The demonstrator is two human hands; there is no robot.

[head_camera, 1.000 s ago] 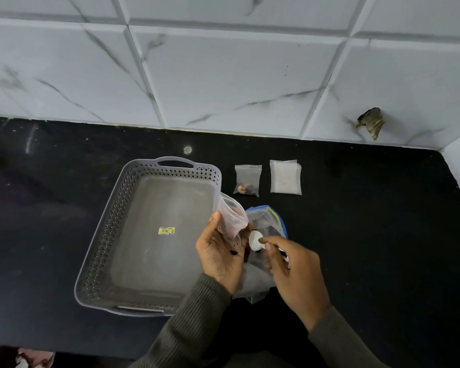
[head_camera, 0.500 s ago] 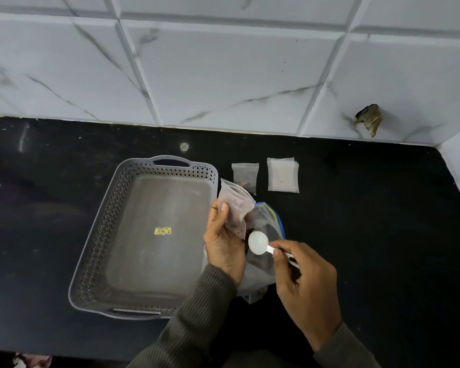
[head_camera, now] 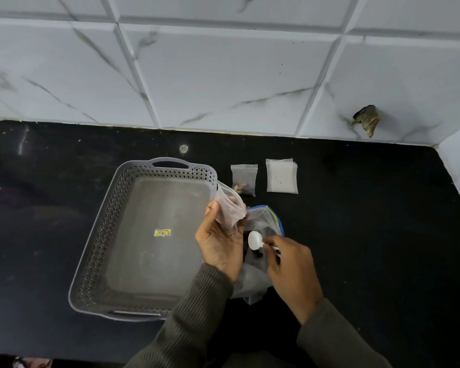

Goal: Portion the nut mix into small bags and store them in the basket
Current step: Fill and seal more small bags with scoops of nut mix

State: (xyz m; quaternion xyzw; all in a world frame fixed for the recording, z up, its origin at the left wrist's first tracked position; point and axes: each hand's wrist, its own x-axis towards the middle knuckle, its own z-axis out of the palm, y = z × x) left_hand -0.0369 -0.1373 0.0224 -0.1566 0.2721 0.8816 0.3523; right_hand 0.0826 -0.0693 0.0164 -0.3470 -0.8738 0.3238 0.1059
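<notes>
Nut mix (head_camera: 258,253) lies in the big zip bag (head_camera: 267,224) on the black surface (head_camera: 383,248), just right of the grey basket (head_camera: 98,243). The left hand (head_camera: 218,245) grips a small bag (head_camera: 229,205) by the basket's right rim, thumb curled on it. The right hand (head_camera: 290,266) pinches a white spoon (head_camera: 255,239) over the big bag. Farther back, a filled small bag (head_camera: 244,179) lies beside a stack of empty bags (head_camera: 281,176), below the tiled wall (head_camera: 223,75).
</notes>
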